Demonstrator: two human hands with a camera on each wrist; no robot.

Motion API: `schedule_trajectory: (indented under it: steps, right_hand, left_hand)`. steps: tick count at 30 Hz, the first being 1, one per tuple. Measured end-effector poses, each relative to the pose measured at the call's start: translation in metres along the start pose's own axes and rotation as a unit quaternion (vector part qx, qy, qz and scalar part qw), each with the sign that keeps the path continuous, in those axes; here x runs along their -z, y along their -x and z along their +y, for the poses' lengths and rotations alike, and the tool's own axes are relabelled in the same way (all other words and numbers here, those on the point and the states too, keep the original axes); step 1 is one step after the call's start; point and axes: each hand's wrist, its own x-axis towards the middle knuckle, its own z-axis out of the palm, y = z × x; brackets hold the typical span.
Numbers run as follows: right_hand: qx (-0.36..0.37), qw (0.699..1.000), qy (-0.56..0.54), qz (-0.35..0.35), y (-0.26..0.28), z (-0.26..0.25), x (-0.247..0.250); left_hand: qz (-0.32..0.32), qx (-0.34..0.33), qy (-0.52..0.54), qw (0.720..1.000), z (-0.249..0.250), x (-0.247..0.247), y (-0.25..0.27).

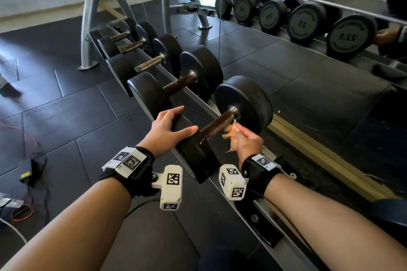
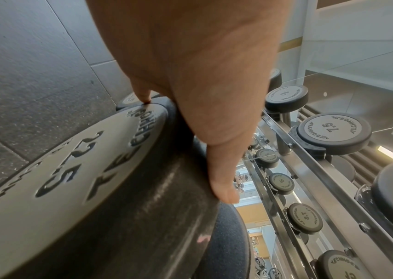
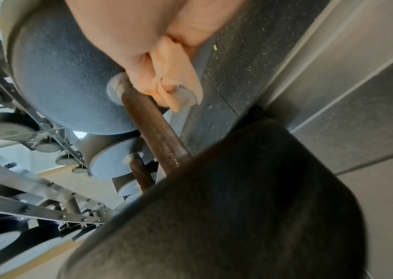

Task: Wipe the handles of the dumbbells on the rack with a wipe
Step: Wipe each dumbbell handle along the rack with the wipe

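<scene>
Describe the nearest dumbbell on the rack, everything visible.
The nearest dumbbell lies across the rack rails, closest of the row. It has two thick black rubbery round heads and a dark brown, rusty-looking handle with a metal collar. Its near end face is marked 22.5. The left hand rests on the near head; the right hand holds an orange wipe against the handle's far end.
</scene>
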Motion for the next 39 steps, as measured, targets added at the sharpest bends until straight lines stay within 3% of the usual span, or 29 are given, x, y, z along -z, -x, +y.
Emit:
schedule_trajectory:
  steps: [2, 5, 9, 11, 17, 22, 29, 31, 35, 39]
  right_hand:
    - [0.004, 1.000, 0.003, -0.002, 0.000, -0.002, -0.009]
    - [-0.047, 0.998, 0.007, -0.034, 0.010, 0.004, -0.020]
    - [-0.058, 0.983, 0.085, -0.149, 0.027, 0.017, -0.017]
    - [-0.043, 0.980, 0.092, -0.174, 0.024, 0.013, -0.008]
    - [0.039, 0.996, 0.078, -0.028, -0.010, -0.014, 0.006]
    - [-0.010, 0.993, 0.110, -0.048, -0.001, -0.004, -0.020]
    - [-0.010, 0.962, 0.186, -0.200, 0.025, 0.007, -0.012]
    - [0.005, 0.964, 0.185, -0.191, 0.013, -0.007, 0.000]
    - [0.062, 0.982, 0.169, -0.061, -0.011, -0.027, 0.014]
    - [0.031, 0.986, 0.158, -0.048, -0.015, -0.020, -0.008]
  left_hand:
    - [-0.001, 0.000, 0.001, 1.000, 0.001, 0.000, 0.000]
    - [-0.001, 0.000, 0.001, 1.000, 0.000, 0.000, -0.001]
    - [0.000, 0.000, 0.003, 1.000, 0.000, 0.000, -0.002]
    - [0.000, 0.000, -0.002, 1.000, 0.000, -0.001, -0.001]
    - [0.008, -0.005, -0.008, 1.000, -0.001, 0.000, -0.001]
    - [0.004, -0.001, -0.011, 1.000, -0.001, -0.001, -0.001]
    - [0.003, 0.006, -0.012, 1.000, -0.001, -0.001, -0.002]
    - [-0.001, 0.007, -0.010, 1.000, -0.001, -0.001, -0.002]
    - [-0.003, 0.007, -0.010, 1.000, 0.000, 0.000, -0.002]
    - [-0.001, 0.005, -0.007, 1.000, 0.000, -0.001, -0.001]
